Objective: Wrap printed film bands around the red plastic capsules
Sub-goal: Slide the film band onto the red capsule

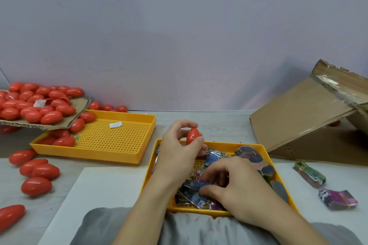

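Head view: nearest, the right hand (237,191) reaches into the near yellow tray (264,151), its fingers (207,187) pinching a blue printed film band (196,184) among the pile. Just beyond, the left hand (177,149) holds 1 red capsule (192,136) upright between thumb and fingertips. Farther left, loose capsules (37,105) heap on cardboard (79,113) over a second tray (111,139).
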Available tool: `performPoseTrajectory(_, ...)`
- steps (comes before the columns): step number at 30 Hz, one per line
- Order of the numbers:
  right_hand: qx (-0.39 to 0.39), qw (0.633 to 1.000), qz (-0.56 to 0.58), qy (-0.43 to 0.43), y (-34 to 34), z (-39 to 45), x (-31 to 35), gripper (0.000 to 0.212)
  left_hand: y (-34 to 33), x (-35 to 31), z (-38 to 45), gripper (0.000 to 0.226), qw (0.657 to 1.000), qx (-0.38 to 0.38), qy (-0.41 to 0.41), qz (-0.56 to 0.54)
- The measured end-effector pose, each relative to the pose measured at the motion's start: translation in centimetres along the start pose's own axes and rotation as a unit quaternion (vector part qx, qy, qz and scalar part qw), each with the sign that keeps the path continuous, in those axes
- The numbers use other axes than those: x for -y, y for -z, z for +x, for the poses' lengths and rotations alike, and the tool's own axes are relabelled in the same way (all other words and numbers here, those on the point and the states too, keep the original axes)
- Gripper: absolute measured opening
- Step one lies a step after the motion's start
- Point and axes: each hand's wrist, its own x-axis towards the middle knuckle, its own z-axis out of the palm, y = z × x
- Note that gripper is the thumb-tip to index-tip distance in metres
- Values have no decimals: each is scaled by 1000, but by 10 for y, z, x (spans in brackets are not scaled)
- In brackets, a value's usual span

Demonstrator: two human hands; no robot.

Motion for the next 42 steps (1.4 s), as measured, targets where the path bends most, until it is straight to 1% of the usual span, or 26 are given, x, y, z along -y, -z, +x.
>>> performPoseTrajectory(3, -16, 1000, 24, -4, 2, 0, 0, 17, 1, -1, 1, 22, 1000, -13, 0, -2)
performPoseTrajectory(6, -39, 998, 54, -11, 3, 0, -1, 17, 3, 0, 0, 22, 1000, -18, -3, -8)
performPoseTrajectory(8, -39, 997, 72, -11, 4, 0, -2, 17, 3, 0, 0, 22, 1000, -17, -4, -9)
performPoseTrajectory(11, -28, 993, 114, -17, 3, 0, -1, 25, 3, 0, 1, 27, 1000, -13, -4, -16)
performPoseTrajectory(13, -35, 991, 129, -24, 4, -1, -2, 28, 3, 0, 1, 33, 1000, -10, -3, -10)
performPoseTrajectory(17, -42, 994, 101, -20, 4, -1, -3, 20, 4, -1, -1, 38, 1000, 0, -16, 10)
performPoseTrajectory(21, -44, 996, 76, -16, 4, -1, -3, 16, 3, -4, -2, 40, 1000, 5, -22, 17)
performPoseTrajectory(24, -51, 996, 75, -9, 3, 0, -2, 15, 2, -6, -2, 36, 1000, 5, -28, 9)
performPoseTrajectory(26, -59, 996, 66, 0, 3, 0, -2, 22, 1, -8, -3, 24, 999, -1, -24, -37)
performPoseTrajectory(28, -63, 996, 63, 8, 3, 0, -1, 28, 0, -10, -2, 15, 992, -4, 12, -127)
performPoseTrajectory(30, -61, 996, 57, 15, 3, 0, -2, 28, 1, -12, -1, 18, 970, 4, 64, -236)
performPoseTrajectory(32, -53, 997, 50, 22, 2, 0, -2, 21, 3, -15, 0, 24, 950, 19, 88, -299)
performPoseTrajectory(35, -42, 997, 49, 33, 2, 0, -2, 17, 5, -17, 0, 27, 940, 31, 95, -325)
performPoseTrajectory(38, -55, 997, 43, 32, 2, 1, -2, 11, 6, -18, 0, 24, 931, 39, 105, -346)
performPoseTrajectory(40, -67, 996, 42, 39, 1, 1, -2, 14, 7, -19, 0, 22, 929, 45, 106, -352)
performPoseTrajectory(42, -79, 995, 40, 44, 1, 2, -3, 16, 7, -19, 0, 25, 933, 51, 98, -342)
